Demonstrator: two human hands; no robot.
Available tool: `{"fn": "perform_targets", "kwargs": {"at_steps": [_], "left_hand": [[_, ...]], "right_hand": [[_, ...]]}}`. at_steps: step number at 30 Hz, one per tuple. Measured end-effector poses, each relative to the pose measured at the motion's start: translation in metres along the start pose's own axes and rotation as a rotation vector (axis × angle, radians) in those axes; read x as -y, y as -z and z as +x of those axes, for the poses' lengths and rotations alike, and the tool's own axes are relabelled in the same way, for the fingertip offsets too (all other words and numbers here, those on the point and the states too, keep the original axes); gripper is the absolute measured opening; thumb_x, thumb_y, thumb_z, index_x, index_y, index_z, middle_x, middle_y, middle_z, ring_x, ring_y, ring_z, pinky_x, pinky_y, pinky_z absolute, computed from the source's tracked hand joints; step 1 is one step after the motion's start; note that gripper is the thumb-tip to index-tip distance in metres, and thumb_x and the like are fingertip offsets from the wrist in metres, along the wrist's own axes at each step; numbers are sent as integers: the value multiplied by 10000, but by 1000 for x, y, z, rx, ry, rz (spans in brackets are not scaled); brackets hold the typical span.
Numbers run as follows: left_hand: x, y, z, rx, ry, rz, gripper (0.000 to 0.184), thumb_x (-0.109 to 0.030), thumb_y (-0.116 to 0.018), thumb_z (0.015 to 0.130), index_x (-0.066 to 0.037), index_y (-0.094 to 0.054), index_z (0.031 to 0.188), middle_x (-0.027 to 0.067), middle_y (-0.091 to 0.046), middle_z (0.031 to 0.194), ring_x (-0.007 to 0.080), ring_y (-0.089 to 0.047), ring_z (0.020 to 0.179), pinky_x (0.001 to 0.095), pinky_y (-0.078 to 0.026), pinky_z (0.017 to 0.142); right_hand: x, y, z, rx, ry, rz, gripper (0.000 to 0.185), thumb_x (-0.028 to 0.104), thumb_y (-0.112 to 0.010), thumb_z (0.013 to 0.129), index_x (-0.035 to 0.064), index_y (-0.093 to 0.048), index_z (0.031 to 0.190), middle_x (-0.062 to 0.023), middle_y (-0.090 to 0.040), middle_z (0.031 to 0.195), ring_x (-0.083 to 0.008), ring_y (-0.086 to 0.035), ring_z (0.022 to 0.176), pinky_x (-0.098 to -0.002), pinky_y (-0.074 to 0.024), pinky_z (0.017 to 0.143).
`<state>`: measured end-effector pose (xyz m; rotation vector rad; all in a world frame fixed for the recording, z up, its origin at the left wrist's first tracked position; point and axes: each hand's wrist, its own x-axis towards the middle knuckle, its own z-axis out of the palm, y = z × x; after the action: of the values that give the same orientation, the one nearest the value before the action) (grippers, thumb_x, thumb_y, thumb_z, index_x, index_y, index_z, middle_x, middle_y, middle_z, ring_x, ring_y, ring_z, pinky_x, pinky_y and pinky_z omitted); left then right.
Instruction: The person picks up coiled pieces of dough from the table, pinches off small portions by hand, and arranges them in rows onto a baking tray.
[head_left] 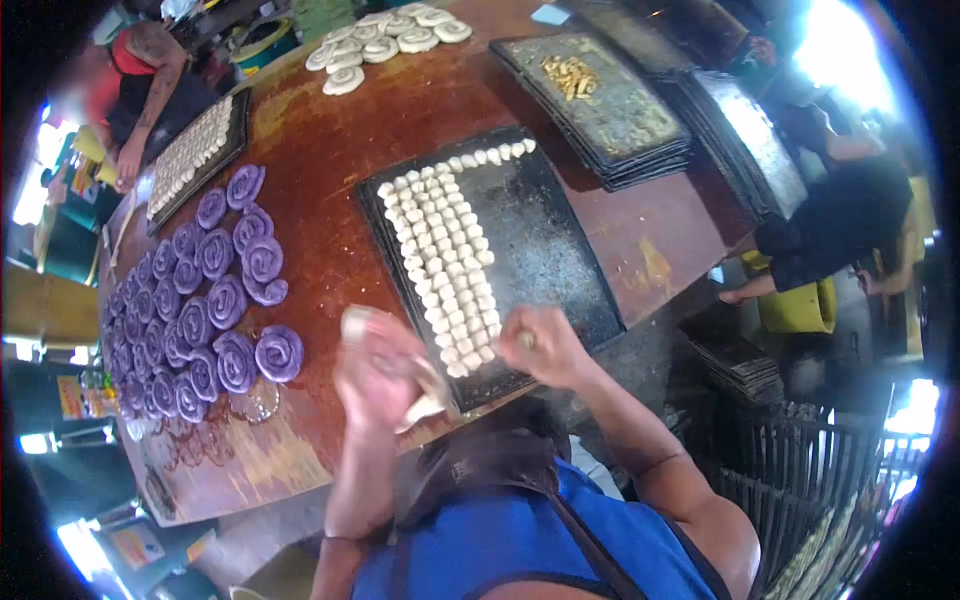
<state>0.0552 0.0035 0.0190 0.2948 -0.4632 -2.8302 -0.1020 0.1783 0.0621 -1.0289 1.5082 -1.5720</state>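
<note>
My left hand [378, 372], smeared by motion, is closed around a strip of pale dough [424, 408] whose end hangs below the palm at the table's near edge. My right hand [543, 345] is closed over the near part of the black baking tray [560, 260], with a small pale bit, apparently dough, at its fingers. Small dough balls [440, 250] sit in tight rows along the tray's left side, and one row runs along its far edge.
Purple dough coils [215, 255] cover the table's left side; white coils [385, 45] lie at the back. Stacked trays [610, 110] stand at the far right, the top one holding yellowish scraps. A co-worker [150, 70] is beside another filled tray [195, 150]; another person [840, 210] is at right.
</note>
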Motion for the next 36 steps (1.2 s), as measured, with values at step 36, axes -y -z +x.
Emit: {"fn": "perform_targets", "kwargs": {"at_steps": [36], "left_hand": [[27, 4, -11, -178, -240, 641, 155, -206, -522, 940, -58, -531, 897, 27, -546, 716, 104, -521, 621, 276, -468, 592]], "right_hand": [[-48, 16, -14, -76, -180, -321, 153, 161, -684, 841, 28, -618, 876, -57, -648, 711, -183, -616, 662, -320, -481, 606]]}}
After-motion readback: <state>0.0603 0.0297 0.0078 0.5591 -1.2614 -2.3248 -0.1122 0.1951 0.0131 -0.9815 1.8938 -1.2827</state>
